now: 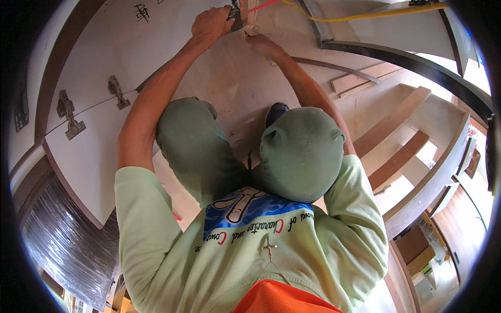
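Observation:
At the far edge of the view, my left hand point(211, 24) is closed around a dark, blocky object point(236, 20), its kind partly hidden by the fingers. Beside it stands a reddish-brown wooden piece point(250, 11). My right hand point(263, 47) is slightly blurred, its fingers pinched on a thin, pencil-like thing point(247, 34) with a dark and yellowish tip. That tip is close to the pale board point(237, 68) beneath my hands. Small drawn outlines point(267, 35) show on the board near my right fingers.
A white door panel point(83, 167) with metal hinges point(68, 112) lies to the left, above a plastic-wrapped bundle point(73, 245). Rightward are a curved metal strip point(339, 68), wooden boards point(391, 122) and a dark frame edge point(407, 57). A yellow cable point(365, 15) crosses the far right.

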Available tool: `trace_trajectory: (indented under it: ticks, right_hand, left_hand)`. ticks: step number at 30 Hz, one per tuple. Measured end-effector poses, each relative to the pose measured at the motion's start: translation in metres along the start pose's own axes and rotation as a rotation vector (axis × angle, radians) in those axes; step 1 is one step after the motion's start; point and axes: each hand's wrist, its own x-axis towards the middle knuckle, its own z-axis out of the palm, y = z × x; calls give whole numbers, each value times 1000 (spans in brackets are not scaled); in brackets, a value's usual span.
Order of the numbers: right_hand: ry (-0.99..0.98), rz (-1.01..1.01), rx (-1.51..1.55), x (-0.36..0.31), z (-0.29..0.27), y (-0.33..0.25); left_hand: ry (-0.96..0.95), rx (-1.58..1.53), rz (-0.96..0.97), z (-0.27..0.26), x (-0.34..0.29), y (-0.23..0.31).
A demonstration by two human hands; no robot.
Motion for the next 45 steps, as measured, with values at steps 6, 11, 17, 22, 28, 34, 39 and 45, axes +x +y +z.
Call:
trace_trajectory:
  ticks: [6, 11, 17, 22, 28, 34, 39, 45]
  right_hand:
    - [46, 174, 81, 5, 2, -1]
    - [50, 181, 126, 10, 3, 4]
    - [13, 212, 100, 7, -1, -4]
    - [35, 252, 104, 3, -2, -10]
    - [13, 248, 112, 1, -3, -13]
    - [37, 262, 139, -5, -3, -19]
    - [18, 188, 118, -3, -3, -17]
    - [7, 219, 49, 4, -9, -19]
  left_hand:
    - [-20, -253, -89, -3, -4, 0]
    - [12, -39, 5, -4, -1, 0]
    - [77, -48, 40, 0, -1, -3]
    - [42, -36, 12, 0, -1, -2]
    - [60, -18, 50, 2, -1, -3]
    - [43, -23, 39, 1, -2, -3]
    - [58, 1, 57, 0, -2, -3]
    - [42, -30, 19, 1, 0, -2]
